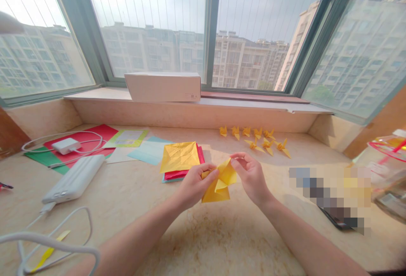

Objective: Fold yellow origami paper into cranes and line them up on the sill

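Beige stone counter (133, 195), paper stack (179, 157), yellow paper cranes (253, 144), white power bank (74, 178)

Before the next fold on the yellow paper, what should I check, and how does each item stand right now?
1. Grip: left hand and right hand both pinch the yellow paper, one on each side: ok.
2. Inner creases lined up: hidden inside the fold: cannot tell.
3. Spare sheets near: paper stack lies just beyond the left hand: ok.
4. Finished cranes apart from the hands: grouped farther back on the table: ok.
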A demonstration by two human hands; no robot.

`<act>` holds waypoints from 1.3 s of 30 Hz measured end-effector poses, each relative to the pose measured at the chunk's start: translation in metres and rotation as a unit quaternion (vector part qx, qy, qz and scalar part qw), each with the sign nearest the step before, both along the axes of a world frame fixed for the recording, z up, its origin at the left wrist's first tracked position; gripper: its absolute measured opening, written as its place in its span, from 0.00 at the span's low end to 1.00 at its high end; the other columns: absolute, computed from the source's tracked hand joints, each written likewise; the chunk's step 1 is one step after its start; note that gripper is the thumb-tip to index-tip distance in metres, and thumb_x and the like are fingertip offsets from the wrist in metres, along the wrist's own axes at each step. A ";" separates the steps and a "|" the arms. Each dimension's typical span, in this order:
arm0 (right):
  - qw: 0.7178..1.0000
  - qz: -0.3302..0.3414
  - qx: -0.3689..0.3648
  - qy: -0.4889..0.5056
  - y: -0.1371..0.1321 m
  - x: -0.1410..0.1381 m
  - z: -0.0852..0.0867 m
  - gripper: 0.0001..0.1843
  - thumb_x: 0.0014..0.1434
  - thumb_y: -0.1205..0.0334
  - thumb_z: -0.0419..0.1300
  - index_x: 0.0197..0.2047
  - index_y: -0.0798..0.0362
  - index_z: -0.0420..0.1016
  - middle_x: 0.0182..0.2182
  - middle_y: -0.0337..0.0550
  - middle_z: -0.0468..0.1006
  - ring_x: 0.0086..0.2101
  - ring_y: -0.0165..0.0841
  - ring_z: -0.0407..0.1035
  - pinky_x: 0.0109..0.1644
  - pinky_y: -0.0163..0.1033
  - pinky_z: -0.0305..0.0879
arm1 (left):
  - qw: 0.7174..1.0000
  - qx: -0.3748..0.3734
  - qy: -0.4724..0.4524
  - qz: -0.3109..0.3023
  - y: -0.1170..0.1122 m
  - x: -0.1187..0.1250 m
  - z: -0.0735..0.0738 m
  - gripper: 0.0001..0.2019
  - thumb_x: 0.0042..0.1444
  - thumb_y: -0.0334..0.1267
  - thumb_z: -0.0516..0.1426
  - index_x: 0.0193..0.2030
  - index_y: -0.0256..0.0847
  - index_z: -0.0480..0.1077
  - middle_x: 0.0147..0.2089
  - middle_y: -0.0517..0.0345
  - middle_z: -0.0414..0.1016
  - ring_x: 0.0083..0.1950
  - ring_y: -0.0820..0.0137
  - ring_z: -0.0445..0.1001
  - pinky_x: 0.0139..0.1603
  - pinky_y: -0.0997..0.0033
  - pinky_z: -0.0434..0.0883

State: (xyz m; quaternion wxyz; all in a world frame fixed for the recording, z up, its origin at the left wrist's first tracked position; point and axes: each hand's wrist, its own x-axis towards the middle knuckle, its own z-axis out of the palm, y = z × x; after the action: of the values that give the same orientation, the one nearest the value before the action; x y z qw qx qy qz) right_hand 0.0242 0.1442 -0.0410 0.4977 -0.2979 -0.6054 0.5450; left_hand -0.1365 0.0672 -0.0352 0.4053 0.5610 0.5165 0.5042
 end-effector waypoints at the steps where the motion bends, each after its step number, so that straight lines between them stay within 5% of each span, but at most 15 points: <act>1: 1.000 -0.006 -0.008 0.003 0.001 0.000 0.000 0.16 0.52 0.49 0.66 0.38 0.52 0.74 0.28 0.43 0.81 0.29 0.35 0.74 0.34 0.38 0.70 | 1.000 -0.002 0.004 -0.001 0.000 0.000 0.002 0.17 0.58 0.49 0.58 0.38 0.35 0.76 0.32 0.55 0.76 0.32 0.70 0.71 0.29 0.77 0.65; 8: 0.998 -0.058 -0.026 0.007 0.010 0.003 0.003 0.20 0.52 0.45 0.66 0.37 0.54 0.73 0.29 0.45 0.81 0.27 0.33 0.73 0.33 0.38 0.68 | 0.998 0.010 0.014 0.058 -0.003 0.003 0.006 0.16 0.57 0.48 0.58 0.33 0.35 0.76 0.30 0.56 0.76 0.31 0.70 0.71 0.30 0.76 0.65; 16: 0.984 0.161 -0.042 -0.067 -0.013 -0.008 -0.002 0.25 0.55 0.48 0.64 0.52 0.52 0.67 0.36 0.44 0.82 0.36 0.38 0.77 0.41 0.41 0.72 | 0.986 0.063 -0.030 0.148 0.003 0.002 -0.002 0.13 0.57 0.45 0.59 0.38 0.36 0.77 0.39 0.51 0.81 0.40 0.64 0.76 0.42 0.70 0.71; 22: 0.992 0.054 0.027 -0.115 -0.005 -0.004 -0.007 0.21 0.55 0.53 0.64 0.49 0.52 0.68 0.35 0.43 0.79 0.33 0.36 0.74 0.35 0.39 0.70 | 0.994 0.052 0.042 0.091 0.002 0.003 -0.006 0.12 0.57 0.43 0.57 0.36 0.35 0.76 0.33 0.53 0.78 0.36 0.65 0.75 0.35 0.73 0.69; 29: 0.983 -0.001 0.111 -0.143 -0.008 -0.002 -0.010 0.12 0.58 0.54 0.61 0.42 0.49 0.68 0.31 0.40 0.77 0.30 0.33 0.71 0.33 0.36 0.66 | 0.991 0.036 0.113 0.066 0.000 0.005 -0.003 0.24 0.61 0.49 0.52 0.19 0.35 0.65 0.18 0.62 0.60 0.22 0.76 0.56 0.22 0.76 0.49; 34: 0.968 -0.022 0.187 -0.166 -0.009 0.000 -0.007 0.05 0.56 0.63 0.60 0.38 0.51 0.74 0.34 0.41 0.78 0.35 0.35 0.71 0.39 0.39 0.67 | 0.999 0.019 0.038 -0.004 0.001 0.002 -0.009 0.21 0.58 0.52 0.55 0.26 0.33 0.72 0.22 0.58 0.69 0.24 0.73 0.66 0.24 0.77 0.62; 39: 0.956 0.013 0.257 -0.144 -0.011 0.001 -0.004 0.12 0.55 0.71 0.58 0.41 0.49 0.77 0.41 0.43 0.78 0.44 0.37 0.71 0.49 0.43 0.68 | 0.999 -0.004 -0.025 0.039 0.005 0.001 -0.015 0.23 0.58 0.54 0.54 0.31 0.31 0.75 0.25 0.51 0.75 0.26 0.68 0.74 0.27 0.72 0.71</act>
State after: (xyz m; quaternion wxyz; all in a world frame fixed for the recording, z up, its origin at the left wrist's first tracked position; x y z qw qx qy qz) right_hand 0.0251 0.1332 -0.0452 0.4578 -0.2273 -0.7941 0.3290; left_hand -0.1351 0.0725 -0.0503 0.4005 0.5254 0.5299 0.5317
